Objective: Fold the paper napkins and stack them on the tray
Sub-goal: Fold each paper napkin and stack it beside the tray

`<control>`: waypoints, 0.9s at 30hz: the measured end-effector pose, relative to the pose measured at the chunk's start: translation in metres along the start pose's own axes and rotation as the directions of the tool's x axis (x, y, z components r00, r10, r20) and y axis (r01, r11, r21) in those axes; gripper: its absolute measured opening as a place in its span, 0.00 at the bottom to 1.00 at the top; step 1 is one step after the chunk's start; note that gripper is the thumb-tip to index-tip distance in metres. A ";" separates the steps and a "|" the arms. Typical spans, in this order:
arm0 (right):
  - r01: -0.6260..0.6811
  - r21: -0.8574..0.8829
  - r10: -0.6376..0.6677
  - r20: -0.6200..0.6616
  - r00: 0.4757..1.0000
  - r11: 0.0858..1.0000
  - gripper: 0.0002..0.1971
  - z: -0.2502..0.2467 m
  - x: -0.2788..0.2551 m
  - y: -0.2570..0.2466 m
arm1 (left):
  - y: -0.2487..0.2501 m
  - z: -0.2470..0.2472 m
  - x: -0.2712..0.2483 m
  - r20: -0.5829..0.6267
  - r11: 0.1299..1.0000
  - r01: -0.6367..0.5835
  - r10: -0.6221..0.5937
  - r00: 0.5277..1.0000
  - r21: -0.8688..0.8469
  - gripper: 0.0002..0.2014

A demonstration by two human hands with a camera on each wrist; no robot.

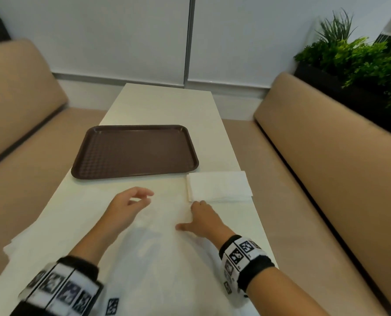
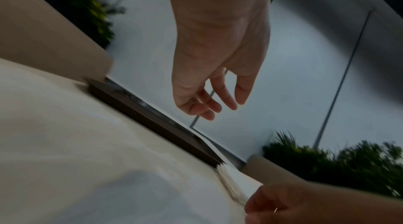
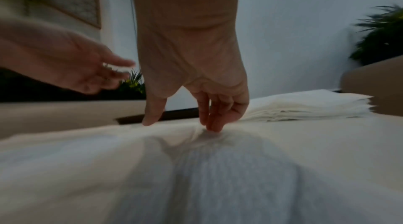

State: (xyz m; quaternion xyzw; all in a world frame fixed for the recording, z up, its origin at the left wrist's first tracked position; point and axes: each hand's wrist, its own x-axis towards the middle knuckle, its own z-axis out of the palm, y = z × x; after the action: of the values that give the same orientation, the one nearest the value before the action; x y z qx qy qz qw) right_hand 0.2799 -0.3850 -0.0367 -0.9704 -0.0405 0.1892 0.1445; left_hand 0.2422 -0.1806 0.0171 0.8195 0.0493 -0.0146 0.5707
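Observation:
A thin white napkin (image 1: 126,242) lies unfolded across the near part of the table. My right hand (image 1: 190,215) presses its straight fingertips (image 3: 212,128) onto the napkin's far right part, thumb spread out to the left. My left hand (image 1: 142,198) hovers just above the napkin's far edge with relaxed fingers and holds nothing (image 2: 218,107). A stack of white napkins (image 1: 219,185) sits right beyond my right hand, also seen from the right wrist (image 3: 305,107). The brown tray (image 1: 135,151) lies further back on the left with nothing on it.
The white table (image 1: 167,106) is narrow and runs away from me between two tan benches (image 1: 326,144). Green plants (image 1: 354,55) stand behind the right bench. The stack of napkins reaches the table's right edge.

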 end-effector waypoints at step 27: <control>0.234 -0.024 -0.228 -0.346 0.910 0.972 0.18 -0.019 -0.044 -0.056 | -0.035 -0.086 -0.127 -0.130 0.981 0.008 -0.034 0.991 -0.195 0.08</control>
State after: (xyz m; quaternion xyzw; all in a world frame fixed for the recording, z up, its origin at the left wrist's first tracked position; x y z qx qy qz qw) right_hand 0.2457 -0.3429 0.0125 -0.9755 -0.1273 -0.0024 0.1793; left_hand 0.1096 -0.0959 0.0252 0.7587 0.0971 0.0386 0.6430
